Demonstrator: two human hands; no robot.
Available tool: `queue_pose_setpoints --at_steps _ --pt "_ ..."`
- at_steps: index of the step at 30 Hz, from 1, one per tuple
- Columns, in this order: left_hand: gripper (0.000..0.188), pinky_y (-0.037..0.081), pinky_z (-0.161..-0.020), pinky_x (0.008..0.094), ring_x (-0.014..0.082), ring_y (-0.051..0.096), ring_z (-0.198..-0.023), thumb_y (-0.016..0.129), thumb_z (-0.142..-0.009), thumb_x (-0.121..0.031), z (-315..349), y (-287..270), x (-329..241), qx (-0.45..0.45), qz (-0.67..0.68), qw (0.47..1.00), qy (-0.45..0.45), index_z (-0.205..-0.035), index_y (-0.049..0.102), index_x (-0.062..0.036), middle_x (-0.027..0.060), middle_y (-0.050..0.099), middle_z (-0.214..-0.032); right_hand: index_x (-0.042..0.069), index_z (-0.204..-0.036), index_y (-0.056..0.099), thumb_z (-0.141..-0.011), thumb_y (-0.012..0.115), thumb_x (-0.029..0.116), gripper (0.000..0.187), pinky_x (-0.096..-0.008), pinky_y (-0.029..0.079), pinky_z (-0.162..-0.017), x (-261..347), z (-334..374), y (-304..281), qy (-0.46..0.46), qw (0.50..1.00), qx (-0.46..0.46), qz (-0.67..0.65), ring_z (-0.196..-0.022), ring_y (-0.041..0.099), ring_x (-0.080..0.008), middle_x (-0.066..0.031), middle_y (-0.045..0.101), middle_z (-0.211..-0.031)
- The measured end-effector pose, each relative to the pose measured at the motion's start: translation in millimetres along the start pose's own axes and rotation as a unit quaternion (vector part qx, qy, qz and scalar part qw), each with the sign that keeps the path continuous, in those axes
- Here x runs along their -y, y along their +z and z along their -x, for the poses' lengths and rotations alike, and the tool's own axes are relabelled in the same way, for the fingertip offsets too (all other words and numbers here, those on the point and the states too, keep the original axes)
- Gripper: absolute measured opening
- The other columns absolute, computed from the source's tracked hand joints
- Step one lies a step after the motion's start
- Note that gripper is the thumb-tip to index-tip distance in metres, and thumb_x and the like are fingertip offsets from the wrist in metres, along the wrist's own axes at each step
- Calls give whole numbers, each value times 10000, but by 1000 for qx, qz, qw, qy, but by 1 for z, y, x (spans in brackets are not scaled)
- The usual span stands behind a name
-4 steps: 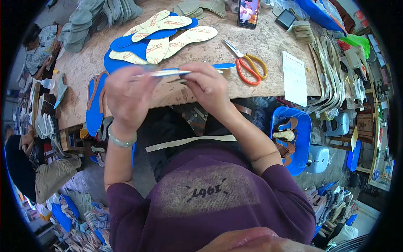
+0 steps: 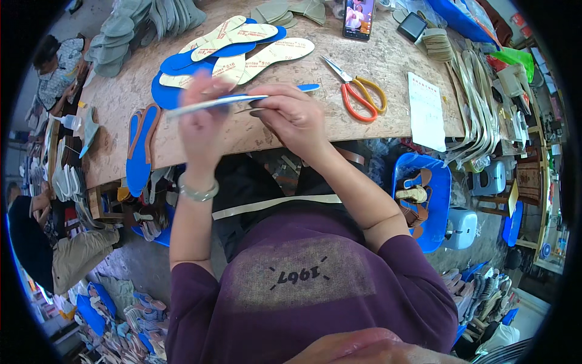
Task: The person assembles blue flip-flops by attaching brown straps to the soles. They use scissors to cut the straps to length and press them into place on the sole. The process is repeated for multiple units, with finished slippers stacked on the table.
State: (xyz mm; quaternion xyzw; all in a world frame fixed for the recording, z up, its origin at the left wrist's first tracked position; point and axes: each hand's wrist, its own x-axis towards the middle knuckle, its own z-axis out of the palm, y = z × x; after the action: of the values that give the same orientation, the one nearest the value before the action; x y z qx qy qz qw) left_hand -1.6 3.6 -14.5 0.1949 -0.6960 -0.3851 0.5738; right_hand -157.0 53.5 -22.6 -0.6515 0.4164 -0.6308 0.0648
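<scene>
My left hand [image 2: 203, 124] and right hand [image 2: 291, 118] both pinch one thin blue-and-cream shoe insole [image 2: 233, 100], held edge-on above the near edge of the wooden table [image 2: 376, 79]. Finished-looking insoles [image 2: 242, 48] lie stacked at eleven o'clock. At four o'clock, a blue plastic crate [image 2: 436, 218] holds brown sandal parts [image 2: 413, 197].

Upright smartphone with lit colourful screen [image 2: 357, 17] at far table edge, top centre. Small dark rectangular device [image 2: 414, 26] just right of it, screen blank. White rectangular paper sheet with printed lines [image 2: 426, 110] lies flat near table's right front corner, beside orange-handled scissors [image 2: 357, 94].
</scene>
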Motion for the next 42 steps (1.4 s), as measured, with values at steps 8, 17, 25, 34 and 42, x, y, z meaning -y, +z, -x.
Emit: queue_pose_setpoints --at_steps 8,17,25,34,42 --pt "270 555 -867 387 211 632 -1001 515 -968 -153 -18 -14 56 50 241 952 -181 -1179 566 8 112 630 -1103 -30 -892 695 -821 675 30 95 -247 514 -674 -14 -57 -7 190 950 22 -249 -724 611 -92 -57 664 -903" --pt "232 559 -720 274 140 645 -831 534 -966 -197 -42 -32 92 -84 207 946 -236 -1075 602 -3 76 663 -971 13 -896 693 -814 701 78 105 -236 481 -681 -19 -51 -21 200 907 2 -371 -709 605 -77 -22 660 -841" --pt "534 414 -993 386 232 504 -1198 491 -978 -350 -34 11 -12 48 297 949 -92 -1302 409 67 203 511 -1286 30 -873 667 -808 715 98 106 -210 441 -611 11 -25 -22 383 828 9 -409 -664 575 -64 -6 643 -763" --pt "378 550 -804 365 271 642 -965 568 -939 -315 -17 3 -10 -79 348 880 -313 -1144 552 3 150 631 -1035 14 -936 654 -830 647 28 108 -253 498 -737 22 -6 -49 368 857 -33 -359 -848 634 -149 -100 652 -1057" --pt "258 517 -763 302 167 629 -866 598 -928 -279 11 31 -25 -114 386 855 -326 -1051 599 -53 65 641 -938 -27 -992 651 -829 680 35 176 -224 530 -724 13 -1 -25 387 844 -13 -372 -777 659 -139 -91 685 -870"
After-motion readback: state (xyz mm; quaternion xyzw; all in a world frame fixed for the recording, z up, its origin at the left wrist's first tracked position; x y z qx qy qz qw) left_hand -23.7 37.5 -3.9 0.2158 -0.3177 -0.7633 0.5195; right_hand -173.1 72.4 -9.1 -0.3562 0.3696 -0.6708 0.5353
